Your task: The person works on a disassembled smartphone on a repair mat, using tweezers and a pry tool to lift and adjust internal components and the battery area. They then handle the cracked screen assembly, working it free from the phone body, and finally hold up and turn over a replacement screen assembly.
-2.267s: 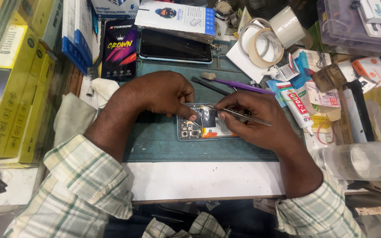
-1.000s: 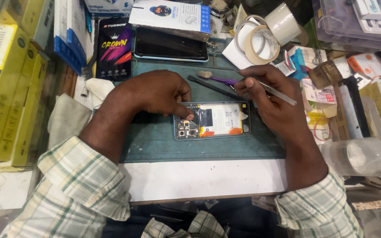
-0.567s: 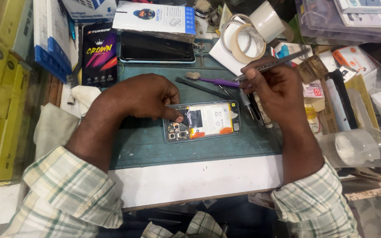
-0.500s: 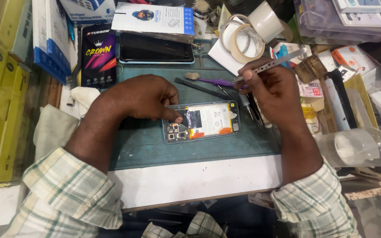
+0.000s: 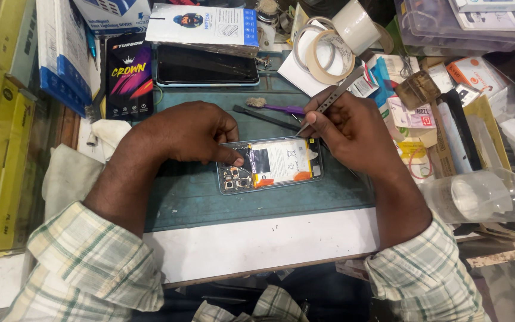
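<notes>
An opened phone (image 5: 272, 165) lies face down on the teal work mat (image 5: 192, 197), its white battery and circuit board exposed. My left hand (image 5: 192, 131) presses on the phone's upper left edge, fingertips on the board end. My right hand (image 5: 347, 122) holds metal tweezers (image 5: 329, 101) like a pen. Their tips point down at the phone's upper right corner.
A dark phone screen (image 5: 207, 64) lies at the back of the mat. A purple-handled brush (image 5: 269, 106) and a black pry tool (image 5: 263, 118) lie behind the phone. Tape rolls (image 5: 329, 50), boxes (image 5: 61, 48), packets and a clear plastic bottle (image 5: 478, 197) crowd the sides.
My right hand lifted off the phone with the tweezers, swung up and right, then came back down toward the phone's upper right corner. My left hand stayed on the phone.
</notes>
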